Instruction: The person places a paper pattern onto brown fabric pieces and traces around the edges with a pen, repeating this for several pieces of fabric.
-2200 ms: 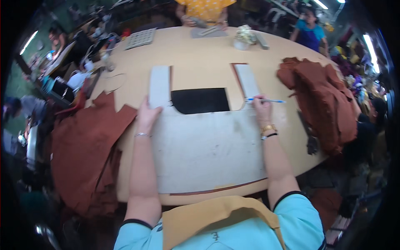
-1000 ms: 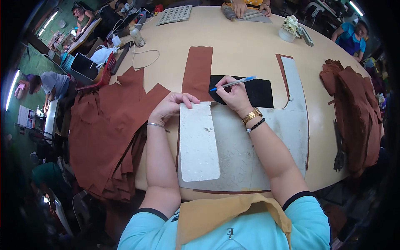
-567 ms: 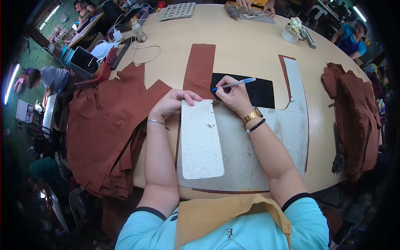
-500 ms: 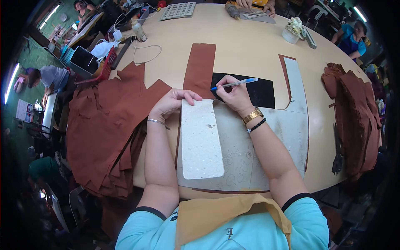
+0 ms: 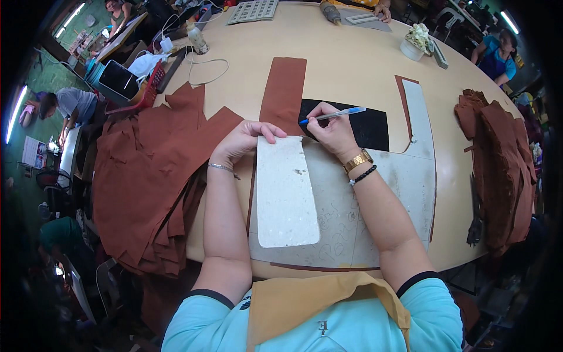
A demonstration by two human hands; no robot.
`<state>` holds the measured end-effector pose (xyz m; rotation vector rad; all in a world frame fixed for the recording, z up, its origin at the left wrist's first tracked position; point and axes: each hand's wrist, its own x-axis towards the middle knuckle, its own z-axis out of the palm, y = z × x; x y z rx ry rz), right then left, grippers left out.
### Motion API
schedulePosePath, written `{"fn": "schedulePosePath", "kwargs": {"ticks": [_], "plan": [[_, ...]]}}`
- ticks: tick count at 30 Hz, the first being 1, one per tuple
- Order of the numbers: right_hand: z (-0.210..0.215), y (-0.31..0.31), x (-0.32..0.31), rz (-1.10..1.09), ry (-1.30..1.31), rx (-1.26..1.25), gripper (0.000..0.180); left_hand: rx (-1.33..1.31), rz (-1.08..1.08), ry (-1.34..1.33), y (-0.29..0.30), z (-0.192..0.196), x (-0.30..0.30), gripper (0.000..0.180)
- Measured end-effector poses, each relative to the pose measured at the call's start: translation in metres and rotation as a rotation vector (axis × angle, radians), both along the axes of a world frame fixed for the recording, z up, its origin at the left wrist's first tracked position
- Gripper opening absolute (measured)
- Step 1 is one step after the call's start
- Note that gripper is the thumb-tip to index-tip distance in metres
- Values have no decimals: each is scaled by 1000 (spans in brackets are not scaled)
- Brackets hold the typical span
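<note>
My left hand (image 5: 251,141) pinches the top edge of a whitish card template (image 5: 286,199), a long piece with rounded lower corners. My right hand (image 5: 333,134) grips a blue-capped ballpoint pen (image 5: 341,114), its tip pointing left beside the lower end of a brown strip of material (image 5: 283,88). Under the right hand's fingers lies a black rectangular piece (image 5: 372,129). Below both hands spreads a large grey card pattern (image 5: 393,199) with pen marks, lying over brown material that shows along its edges. The card's top edge meets the brown strip's lower end.
Brown cut pieces are heaped at the left (image 5: 141,188), with another brown stack (image 5: 501,170) at the right. Dark scissors (image 5: 474,220) lie beside that stack. A red basket (image 5: 149,91), a bottle (image 5: 197,40), a white cable and a flower pot (image 5: 413,48) stand farther off. Co-workers sit around.
The card's lower end has swung slightly up and to the right in my left hand. My right hand keeps the pen at nearly the same spot. Across the table, a co-worker's hands have shifted.
</note>
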<state>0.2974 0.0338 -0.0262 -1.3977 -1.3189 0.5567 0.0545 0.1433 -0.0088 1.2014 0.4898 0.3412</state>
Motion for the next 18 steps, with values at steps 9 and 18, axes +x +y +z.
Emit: {"fn": "schedulePosePath", "kwargs": {"ticks": [9,18], "plan": [[-2,5,12,-76,395,-6,10,105,257,-12,-1,1,12,63],[-7,7,7,-33,285,-29,11,625,464,430,-5,-5,26,56]]}}
